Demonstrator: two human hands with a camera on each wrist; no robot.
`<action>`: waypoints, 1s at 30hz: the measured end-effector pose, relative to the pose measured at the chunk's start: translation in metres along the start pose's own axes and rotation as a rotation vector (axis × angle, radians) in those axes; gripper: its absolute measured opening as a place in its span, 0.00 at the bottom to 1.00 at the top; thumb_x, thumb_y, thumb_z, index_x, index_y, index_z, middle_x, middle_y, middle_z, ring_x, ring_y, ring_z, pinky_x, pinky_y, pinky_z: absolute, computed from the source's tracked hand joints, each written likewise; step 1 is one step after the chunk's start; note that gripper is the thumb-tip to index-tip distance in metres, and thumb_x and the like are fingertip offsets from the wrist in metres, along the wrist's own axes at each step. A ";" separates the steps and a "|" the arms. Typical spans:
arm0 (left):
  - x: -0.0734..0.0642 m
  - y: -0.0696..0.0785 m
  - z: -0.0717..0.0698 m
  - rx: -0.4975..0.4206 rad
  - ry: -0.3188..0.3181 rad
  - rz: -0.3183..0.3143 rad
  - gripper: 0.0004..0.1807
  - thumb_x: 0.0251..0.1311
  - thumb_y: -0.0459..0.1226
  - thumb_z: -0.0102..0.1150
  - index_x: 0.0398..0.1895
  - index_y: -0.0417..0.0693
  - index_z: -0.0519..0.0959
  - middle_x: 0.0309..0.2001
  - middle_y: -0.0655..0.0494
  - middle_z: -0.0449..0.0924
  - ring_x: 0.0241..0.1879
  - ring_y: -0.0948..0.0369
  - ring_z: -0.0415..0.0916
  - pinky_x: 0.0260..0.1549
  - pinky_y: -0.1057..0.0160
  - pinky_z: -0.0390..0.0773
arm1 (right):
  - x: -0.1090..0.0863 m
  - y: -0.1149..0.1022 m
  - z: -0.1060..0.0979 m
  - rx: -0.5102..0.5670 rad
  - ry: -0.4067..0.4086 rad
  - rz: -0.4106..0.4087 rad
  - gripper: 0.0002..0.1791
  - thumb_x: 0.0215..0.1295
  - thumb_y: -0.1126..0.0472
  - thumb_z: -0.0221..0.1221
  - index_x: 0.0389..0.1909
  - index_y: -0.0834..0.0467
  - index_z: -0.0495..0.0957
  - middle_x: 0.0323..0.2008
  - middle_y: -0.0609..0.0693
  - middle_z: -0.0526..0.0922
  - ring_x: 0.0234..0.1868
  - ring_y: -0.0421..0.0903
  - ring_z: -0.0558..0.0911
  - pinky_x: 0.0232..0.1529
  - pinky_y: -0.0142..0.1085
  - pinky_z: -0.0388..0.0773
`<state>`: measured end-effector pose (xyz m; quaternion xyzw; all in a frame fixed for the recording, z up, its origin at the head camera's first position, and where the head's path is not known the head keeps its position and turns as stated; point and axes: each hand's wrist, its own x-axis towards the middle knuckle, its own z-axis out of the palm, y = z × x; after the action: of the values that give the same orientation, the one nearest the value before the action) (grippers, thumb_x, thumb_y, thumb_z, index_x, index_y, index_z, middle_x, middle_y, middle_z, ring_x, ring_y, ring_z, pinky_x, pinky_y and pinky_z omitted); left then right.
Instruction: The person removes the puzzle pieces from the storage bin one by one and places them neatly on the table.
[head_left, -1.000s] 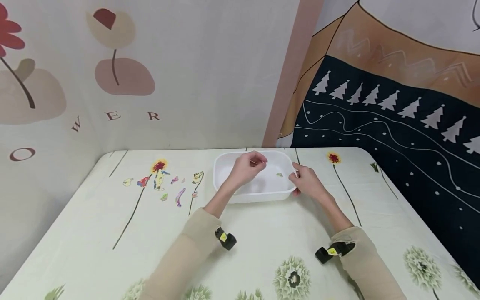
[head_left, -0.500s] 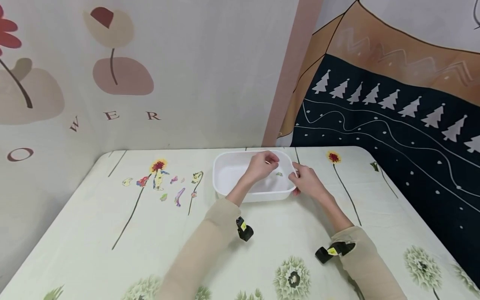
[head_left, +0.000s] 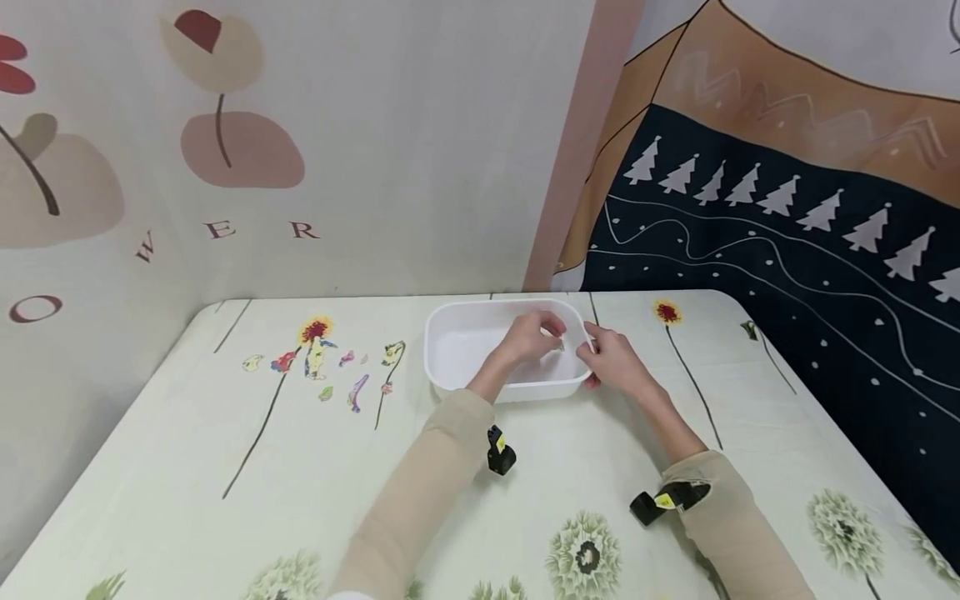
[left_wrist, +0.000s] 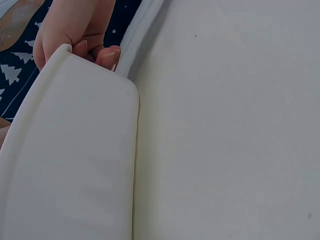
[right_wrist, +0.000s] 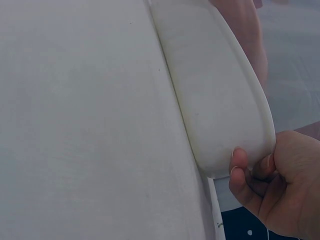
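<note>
A white plastic tub [head_left: 517,392] stands near the back of the table. My right hand [head_left: 611,362] grips its right rim, fingers under the lip, as the right wrist view also shows: hand [right_wrist: 295,185] at the tub's corner. My left hand [head_left: 528,337] reaches over the front wall into the tub's right half. Its thumb and fingers are curled together, pinching a small pale paper cutout [head_left: 561,345] low in the tub; the fingers partly cover it. In the left wrist view the tub's wall [left_wrist: 75,150] hides most of the left hand's work.
Several small cutouts lie left of the tub: a blue-and-yellow figure [head_left: 315,360], a red piece [head_left: 284,362], a purple strip [head_left: 357,393] and a green leaf shape [head_left: 326,392]. The floral tablecloth [head_left: 570,467] has printed flowers. Curtains hang behind the table.
My left hand has moved right across the tub and lower, down to where a small cutout lay on its floor. The right hand has kept its grip on the rim.
</note>
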<state>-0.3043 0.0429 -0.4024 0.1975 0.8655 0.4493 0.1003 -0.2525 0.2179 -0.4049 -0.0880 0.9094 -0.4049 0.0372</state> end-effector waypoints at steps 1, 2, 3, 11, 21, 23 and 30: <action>-0.001 0.000 0.000 0.007 -0.020 0.001 0.12 0.64 0.28 0.61 0.50 0.37 0.82 0.48 0.45 0.83 0.46 0.55 0.77 0.42 0.66 0.75 | 0.000 -0.001 0.000 -0.002 0.002 -0.002 0.29 0.70 0.68 0.47 0.72 0.69 0.62 0.21 0.55 0.81 0.14 0.47 0.79 0.19 0.37 0.78; -0.001 -0.001 0.000 0.016 -0.040 0.004 0.12 0.64 0.28 0.61 0.51 0.37 0.82 0.50 0.45 0.83 0.47 0.55 0.77 0.43 0.65 0.75 | 0.000 -0.001 0.000 -0.006 0.004 -0.005 0.29 0.70 0.68 0.47 0.72 0.69 0.62 0.20 0.55 0.80 0.14 0.47 0.79 0.18 0.36 0.78; -0.001 -0.001 0.000 0.021 -0.061 0.007 0.13 0.64 0.28 0.61 0.52 0.37 0.81 0.51 0.45 0.82 0.47 0.55 0.77 0.43 0.65 0.76 | -0.001 -0.001 0.000 -0.006 0.004 -0.005 0.29 0.70 0.68 0.47 0.72 0.70 0.62 0.20 0.54 0.80 0.14 0.47 0.79 0.18 0.36 0.77; -0.006 0.000 -0.001 0.103 -0.162 0.050 0.15 0.63 0.26 0.59 0.52 0.40 0.83 0.47 0.48 0.82 0.41 0.59 0.75 0.41 0.68 0.73 | -0.002 -0.002 -0.001 -0.004 0.007 -0.001 0.30 0.69 0.69 0.47 0.72 0.71 0.60 0.19 0.53 0.80 0.14 0.46 0.78 0.18 0.36 0.77; -0.009 -0.003 0.001 0.189 -0.151 0.043 0.06 0.63 0.26 0.63 0.42 0.39 0.83 0.36 0.51 0.80 0.35 0.61 0.71 0.36 0.68 0.71 | 0.000 -0.001 0.000 -0.003 -0.001 -0.013 0.29 0.69 0.68 0.47 0.70 0.71 0.63 0.18 0.52 0.79 0.14 0.46 0.79 0.19 0.39 0.79; -0.009 -0.003 0.002 0.205 -0.154 0.037 0.05 0.64 0.27 0.63 0.41 0.40 0.83 0.36 0.52 0.80 0.35 0.61 0.72 0.37 0.68 0.72 | 0.000 -0.001 0.000 -0.002 -0.002 -0.012 0.29 0.69 0.68 0.47 0.71 0.71 0.62 0.18 0.52 0.79 0.14 0.46 0.79 0.19 0.40 0.80; -0.008 -0.005 0.002 0.256 -0.168 0.051 0.02 0.65 0.29 0.63 0.37 0.43 0.82 0.33 0.55 0.78 0.35 0.60 0.72 0.37 0.67 0.72 | 0.000 -0.002 -0.001 0.003 0.002 -0.009 0.31 0.69 0.68 0.47 0.72 0.73 0.59 0.19 0.53 0.80 0.14 0.46 0.79 0.19 0.41 0.80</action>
<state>-0.2975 0.0385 -0.4074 0.2676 0.8989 0.3196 0.1348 -0.2518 0.2170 -0.4026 -0.0916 0.9085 -0.4063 0.0348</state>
